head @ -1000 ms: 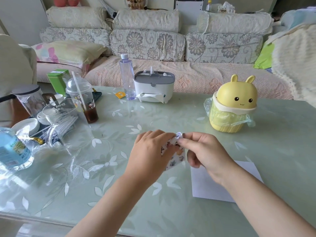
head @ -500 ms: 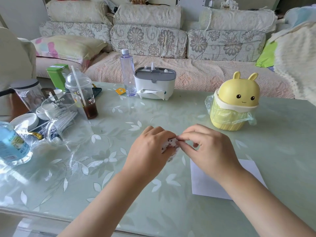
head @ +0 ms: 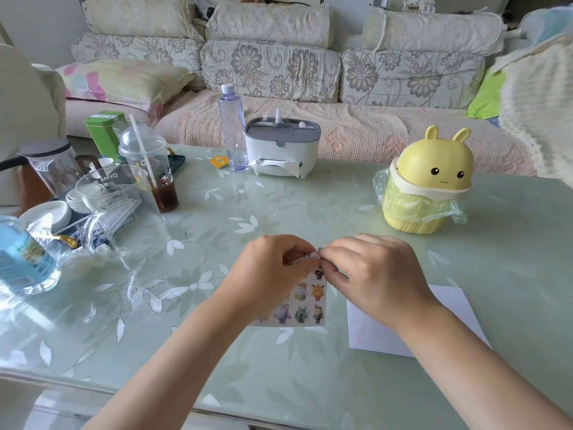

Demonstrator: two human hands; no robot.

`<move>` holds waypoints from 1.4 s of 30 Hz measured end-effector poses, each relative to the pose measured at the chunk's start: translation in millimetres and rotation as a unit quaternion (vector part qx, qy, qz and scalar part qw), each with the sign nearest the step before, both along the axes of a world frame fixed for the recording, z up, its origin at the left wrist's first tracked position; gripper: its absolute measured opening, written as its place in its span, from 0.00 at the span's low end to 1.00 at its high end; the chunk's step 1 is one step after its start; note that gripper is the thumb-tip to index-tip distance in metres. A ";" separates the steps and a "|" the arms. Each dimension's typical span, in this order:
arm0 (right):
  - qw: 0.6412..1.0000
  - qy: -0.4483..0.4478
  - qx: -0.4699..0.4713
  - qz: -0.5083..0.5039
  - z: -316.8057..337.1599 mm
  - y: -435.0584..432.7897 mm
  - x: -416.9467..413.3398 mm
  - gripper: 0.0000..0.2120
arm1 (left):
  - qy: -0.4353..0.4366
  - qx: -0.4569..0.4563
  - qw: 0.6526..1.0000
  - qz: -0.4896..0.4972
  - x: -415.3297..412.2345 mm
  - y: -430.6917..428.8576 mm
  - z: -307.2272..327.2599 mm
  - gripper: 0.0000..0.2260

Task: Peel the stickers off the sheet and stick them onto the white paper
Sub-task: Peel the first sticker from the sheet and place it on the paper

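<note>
So the sheet (head: 302, 301) is held up between the two hands, top edge bent over and the rest hanging toward the camera with rows of little cartoon stickers (head: 300, 315) showing. Can't tell if its bottom edge touches the bench (head: 310, 200) or not. The left hand (head: 269, 268) has its fingers curled round the top left of it, so that grip is closed on the sheet. I'd guess it's the anchor, keeping the backing taut. The right hand (head: 375, 274) comes in from the other side, thumb and forefinger pinched at the folded top edge, other fingers loosely curled below. It's gripping the sheet too, but whether a sticker corner is up is too small to tell. Bending the edge looks like the trick for popping a corner free. Both forearms angle in to meet in the middle. The paper (head: 364, 335) lies flat just under the right wrist, partly covered by that arm, handy for a short drop. No stickers on the bit I can see. Further out there's a yellow bunny bin (head: 424, 187) behind right, a tissue box (head: 282, 150) and bottle (head: 232, 125) at the back, and a cup (head: 155, 172) off left.
</note>
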State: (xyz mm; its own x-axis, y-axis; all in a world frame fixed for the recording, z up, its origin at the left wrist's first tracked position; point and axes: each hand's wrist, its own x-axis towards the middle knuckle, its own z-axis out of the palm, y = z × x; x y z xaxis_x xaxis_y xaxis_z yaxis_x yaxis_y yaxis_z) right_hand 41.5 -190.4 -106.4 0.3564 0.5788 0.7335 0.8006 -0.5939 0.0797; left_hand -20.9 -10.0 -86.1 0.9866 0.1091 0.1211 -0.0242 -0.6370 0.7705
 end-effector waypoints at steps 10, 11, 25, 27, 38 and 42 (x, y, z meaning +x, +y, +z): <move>0.986 0.092 0.137 -0.034 -4.6 9.8 -7.3 0.05 | 0.114 -0.345 0.930 0.050 -3.8 -7.9 5.6 0.03; 0.982 0.115 0.147 -0.024 -5.9 10.0 -7.9 0.06 | 0.109 -0.358 0.926 0.045 -4.3 -8.2 5.9 0.02; 0.883 0.350 0.310 -0.021 1.8 19.8 -14.5 0.03 | 0.007 -0.292 0.955 0.045 -4.0 -18.1 5.2 0.02; 0.892 0.328 0.310 -0.029 0.3 21.5 -16.3 0.05 | -0.004 -0.257 0.965 0.055 -3.5 -19.7 4.2 0.01; 0.926 0.243 0.285 -0.050 2.2 20.8 -16.1 0.04 | 0.047 -0.343 0.937 0.049 -1.3 -20.3 0.4 0.14; 0.876 0.363 0.311 -0.059 5.5 23.8 -18.3 0.04 | 0.023 -0.289 0.956 0.039 -0.5 -20.2 -1.3 0.13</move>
State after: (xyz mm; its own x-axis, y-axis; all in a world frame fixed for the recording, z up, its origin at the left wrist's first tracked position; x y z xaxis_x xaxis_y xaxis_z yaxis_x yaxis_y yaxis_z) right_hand 23.2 -166.5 -100.8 0.8904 0.0754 0.4489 0.4360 -0.4242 -0.7937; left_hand -21.4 -30.2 -87.4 0.9756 0.2182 -0.0244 0.0477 -0.1021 0.9936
